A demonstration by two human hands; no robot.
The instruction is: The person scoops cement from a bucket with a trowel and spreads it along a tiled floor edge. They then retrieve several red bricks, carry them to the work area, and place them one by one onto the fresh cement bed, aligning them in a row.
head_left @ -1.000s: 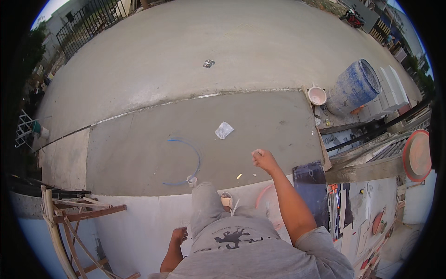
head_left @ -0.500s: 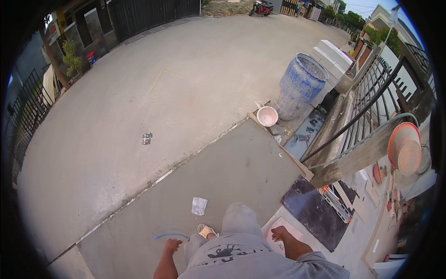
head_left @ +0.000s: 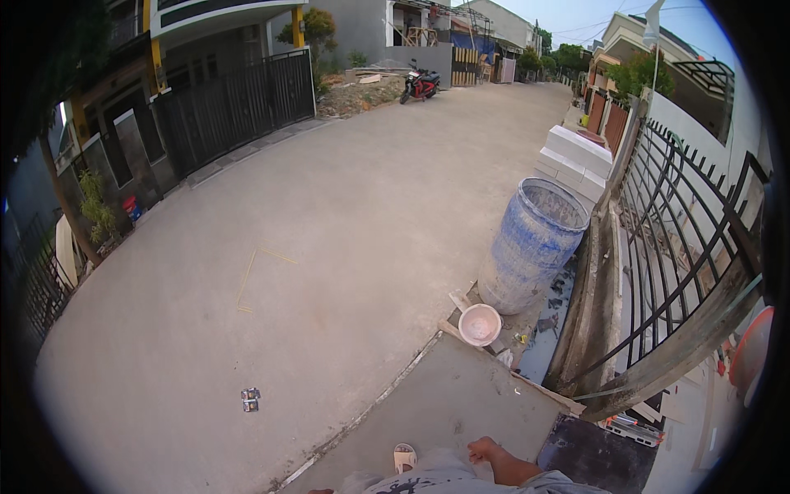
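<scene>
My right hand [head_left: 484,451] hangs beside my right leg, its fingers loosely curled inward, with nothing showing in it. At the lower edge only a sliver of my left hand [head_left: 321,491] is in view, and its fingers are hidden. Under me lies a smooth grey concrete slab [head_left: 436,395]. My foot in a pale sandal [head_left: 404,458] stands on it. Nearest to my right hand on that side is a dark flat panel [head_left: 576,453]; the hand does not touch it.
A pale bucket [head_left: 480,325] and a stained blue drum [head_left: 533,247] stand ahead right, before stacked white blocks [head_left: 576,156]. Black railings [head_left: 666,247] and an orange tub [head_left: 753,354] are at the right. A small packet [head_left: 250,400] lies on the road; a red motorcycle [head_left: 420,86] is parked far off.
My view has tilted up toward the street, so the slab, drum and packet sit lower. The white bag and blue strip have left view; my left hand has nearly dropped out.
</scene>
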